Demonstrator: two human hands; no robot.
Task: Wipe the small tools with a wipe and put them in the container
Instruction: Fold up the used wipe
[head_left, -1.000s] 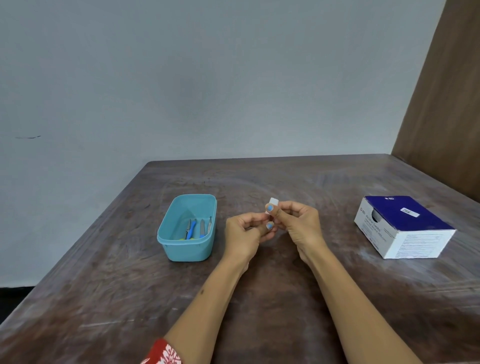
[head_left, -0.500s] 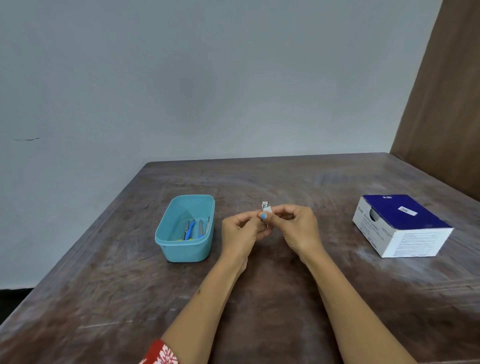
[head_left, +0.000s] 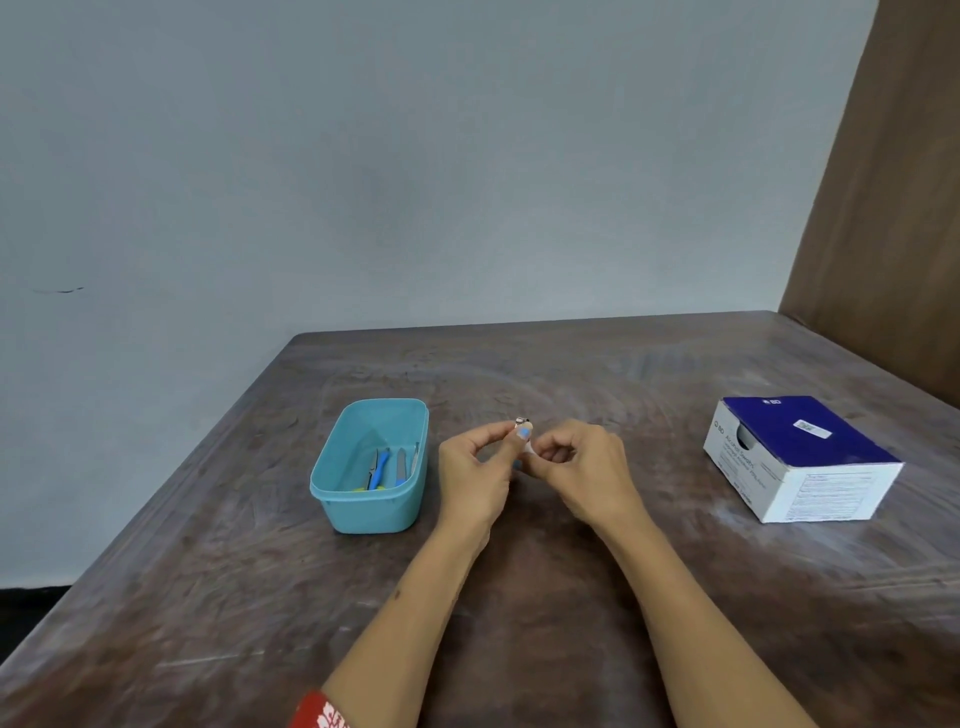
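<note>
Above the middle of the table, my left hand (head_left: 475, 462) pinches a small metal tool (head_left: 521, 421) whose tip pokes up between thumb and forefinger. My right hand (head_left: 579, 465) is close beside it and pinches a small white wipe (head_left: 528, 448) against the tool's lower part. Most of the tool is hidden by my fingers. To the left stands a teal plastic container (head_left: 371, 506) with several small tools (head_left: 387, 467) lying inside, some with blue handles.
A blue and white box of alcohol swabs (head_left: 800, 457) sits at the right of the brown wooden table (head_left: 519, 597). A wooden panel (head_left: 893, 208) rises at the far right, and a grey wall stands behind the table.
The white wipe was held up above my fingers a second ago. My hands have since come together, the metal tool tip now shows on top, and the wipe is lower, between my fingers.
</note>
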